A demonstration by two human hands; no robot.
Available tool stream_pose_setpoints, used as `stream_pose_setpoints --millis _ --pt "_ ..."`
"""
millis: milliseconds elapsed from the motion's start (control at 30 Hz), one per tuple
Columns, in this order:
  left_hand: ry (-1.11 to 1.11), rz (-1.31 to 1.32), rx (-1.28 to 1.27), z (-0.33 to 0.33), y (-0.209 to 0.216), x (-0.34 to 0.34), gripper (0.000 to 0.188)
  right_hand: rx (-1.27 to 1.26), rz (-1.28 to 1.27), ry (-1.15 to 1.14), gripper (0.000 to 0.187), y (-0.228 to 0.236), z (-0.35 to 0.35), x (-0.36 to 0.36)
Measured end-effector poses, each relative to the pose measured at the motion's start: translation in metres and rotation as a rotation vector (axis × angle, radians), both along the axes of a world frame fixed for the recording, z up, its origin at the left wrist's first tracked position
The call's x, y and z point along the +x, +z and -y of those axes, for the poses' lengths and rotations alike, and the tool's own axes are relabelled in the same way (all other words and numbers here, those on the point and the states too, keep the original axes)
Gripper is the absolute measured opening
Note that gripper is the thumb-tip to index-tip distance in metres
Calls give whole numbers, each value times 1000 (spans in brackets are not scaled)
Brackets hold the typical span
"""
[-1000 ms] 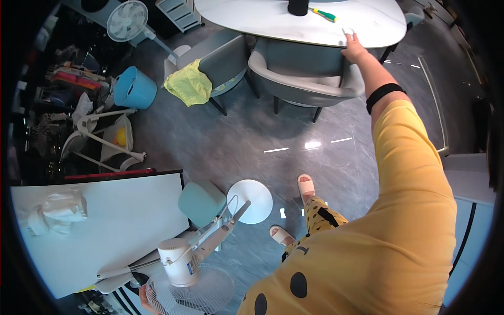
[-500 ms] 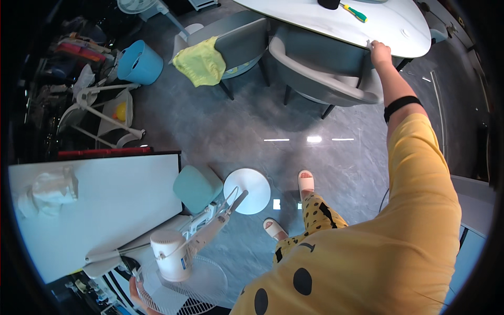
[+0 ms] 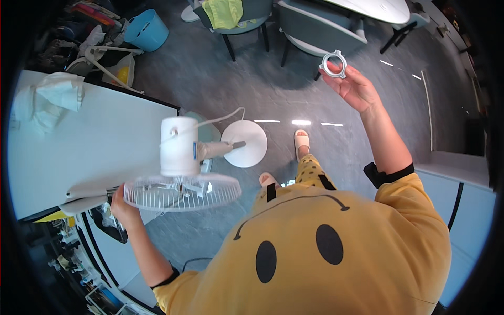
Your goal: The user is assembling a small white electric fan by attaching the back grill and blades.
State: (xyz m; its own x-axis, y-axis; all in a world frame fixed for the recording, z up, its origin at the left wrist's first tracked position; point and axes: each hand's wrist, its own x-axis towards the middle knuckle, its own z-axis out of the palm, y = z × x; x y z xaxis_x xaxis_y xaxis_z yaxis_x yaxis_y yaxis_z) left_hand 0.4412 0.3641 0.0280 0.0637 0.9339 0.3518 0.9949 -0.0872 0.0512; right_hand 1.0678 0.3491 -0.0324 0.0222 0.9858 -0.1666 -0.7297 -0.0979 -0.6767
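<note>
My right hand [image 3: 355,90] is raised at the right, pinching a silvery-grey ring nut with small lugs [image 3: 344,65] between thumb and fingers. At the lower left stands a white pedestal fan [image 3: 179,149] with its round base [image 3: 251,152] on the floor. Its wire rear guard [image 3: 181,202] faces toward me, and the front of the motor shows through the wires. My left hand [image 3: 125,209] is at the guard's left rim with the fingers curled round the edge; some fingers are hidden behind it.
A white table [image 3: 118,126] with a crumpled white cloth [image 3: 55,100] lies left of the fan. Grey chairs [image 3: 310,29] and an oval white table [image 3: 380,8] are at the back. A blue bin [image 3: 147,31] stands far left, a low cabinet [image 3: 436,194] at right.
My right hand has come back from the oval table edge and now holds the ring nut. The fan head has swung up and turned, with my left hand still at its guard.
</note>
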Motion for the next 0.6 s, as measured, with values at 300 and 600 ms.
stream_pose_setpoints --millis 300,600 --pt "60 -211 -13 -10 3 3 23 163 -252 131 33 22 122 -73" --pt "42 -179 -38 -21 2 6 29 25 18 292 63 -6 192 -148"
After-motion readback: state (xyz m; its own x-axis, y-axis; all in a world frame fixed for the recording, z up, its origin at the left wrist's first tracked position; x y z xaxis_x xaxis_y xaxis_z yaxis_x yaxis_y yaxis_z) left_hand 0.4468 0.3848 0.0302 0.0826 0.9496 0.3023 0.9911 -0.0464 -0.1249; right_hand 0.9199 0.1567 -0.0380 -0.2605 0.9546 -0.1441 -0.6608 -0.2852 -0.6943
